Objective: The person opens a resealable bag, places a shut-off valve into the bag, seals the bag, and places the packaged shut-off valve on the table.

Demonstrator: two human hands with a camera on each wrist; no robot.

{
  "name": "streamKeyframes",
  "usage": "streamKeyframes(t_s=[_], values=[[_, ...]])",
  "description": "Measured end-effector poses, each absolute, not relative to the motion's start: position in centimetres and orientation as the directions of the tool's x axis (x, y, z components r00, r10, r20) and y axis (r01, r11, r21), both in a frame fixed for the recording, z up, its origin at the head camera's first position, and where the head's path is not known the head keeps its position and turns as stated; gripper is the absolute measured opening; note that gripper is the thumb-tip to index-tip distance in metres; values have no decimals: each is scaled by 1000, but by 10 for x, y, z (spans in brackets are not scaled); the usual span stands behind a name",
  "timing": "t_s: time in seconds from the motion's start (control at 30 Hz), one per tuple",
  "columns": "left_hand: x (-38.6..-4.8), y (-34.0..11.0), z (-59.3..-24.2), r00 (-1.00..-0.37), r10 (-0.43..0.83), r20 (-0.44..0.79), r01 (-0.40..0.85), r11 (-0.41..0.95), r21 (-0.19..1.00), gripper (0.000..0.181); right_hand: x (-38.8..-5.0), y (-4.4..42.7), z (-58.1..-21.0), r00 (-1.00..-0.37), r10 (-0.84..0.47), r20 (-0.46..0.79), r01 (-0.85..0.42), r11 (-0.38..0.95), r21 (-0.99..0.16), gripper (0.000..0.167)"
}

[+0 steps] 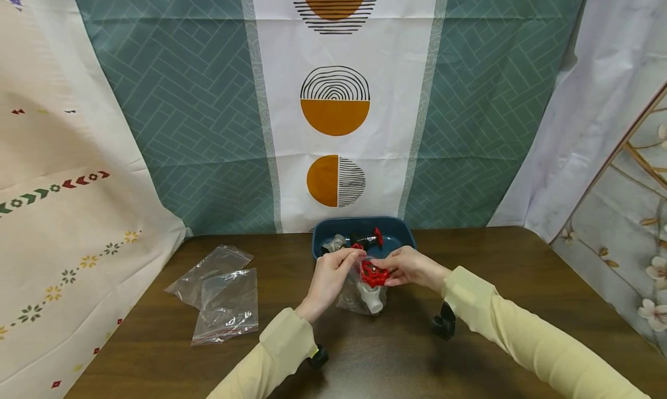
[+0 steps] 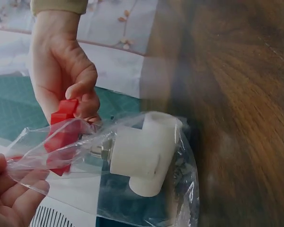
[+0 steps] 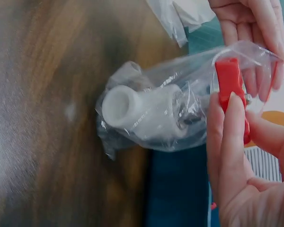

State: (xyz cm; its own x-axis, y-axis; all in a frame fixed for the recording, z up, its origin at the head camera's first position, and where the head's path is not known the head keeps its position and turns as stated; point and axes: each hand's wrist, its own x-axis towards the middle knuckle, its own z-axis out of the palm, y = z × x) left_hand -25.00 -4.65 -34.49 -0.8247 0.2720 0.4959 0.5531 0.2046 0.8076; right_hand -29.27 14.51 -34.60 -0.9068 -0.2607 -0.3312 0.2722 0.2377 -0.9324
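Observation:
A white valve [image 2: 132,156] with a red handwheel [image 1: 373,273] is partly inside a transparent plastic bag [image 1: 348,300], just in front of the blue bin. Its white body lies down in the bag, while the handwheel is at the bag's mouth. My right hand [image 1: 411,267] grips the red handwheel by its rim between thumb and fingers. On the other side, my left hand [image 1: 328,277] pinches the edge of the bag's mouth, where a red strip [image 3: 273,78] shows. A short metal stem [image 2: 102,150] joins wheel and body.
The blue bin [image 1: 406,235] stands at the table's back edge, holding a black valve with a red handwheel [image 1: 378,237] and a bagged item [image 1: 335,242]. Two flat transparent zip bags [image 1: 231,306] overlap on the wooden table [image 1: 417,364] at left. Fabric hangs behind.

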Motion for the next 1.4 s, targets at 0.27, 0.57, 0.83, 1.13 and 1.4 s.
streamKeyframes(t_s=[0.27, 0.57, 0.83, 1.13, 1.4], values=[[-271, -49, -368, -854, 286, 434, 509, 290, 810, 23, -293, 142, -358, -922, -176, -346, 300, 242, -923, 35], [-273, -51, -365, -858, 308, 412, 502, 326, 801, 24, -296, 151, -357, -913, -265, -310, 258, 214, -942, 32], [-273, -51, -367, -864, 312, 394, 487, 323, 812, 25, -296, 150, -359, -943, -224, -246, 183, 268, -946, 30], [-272, -52, -367, -854, 349, 386, 499, 340, 797, 26, -294, 145, -362, -986, -64, -151, 122, 328, -937, 32], [-274, -52, -369, -816, 447, 365, 547, 395, 738, 25, -286, 145, -371, -960, -97, 263, -266, 615, -742, 14]])
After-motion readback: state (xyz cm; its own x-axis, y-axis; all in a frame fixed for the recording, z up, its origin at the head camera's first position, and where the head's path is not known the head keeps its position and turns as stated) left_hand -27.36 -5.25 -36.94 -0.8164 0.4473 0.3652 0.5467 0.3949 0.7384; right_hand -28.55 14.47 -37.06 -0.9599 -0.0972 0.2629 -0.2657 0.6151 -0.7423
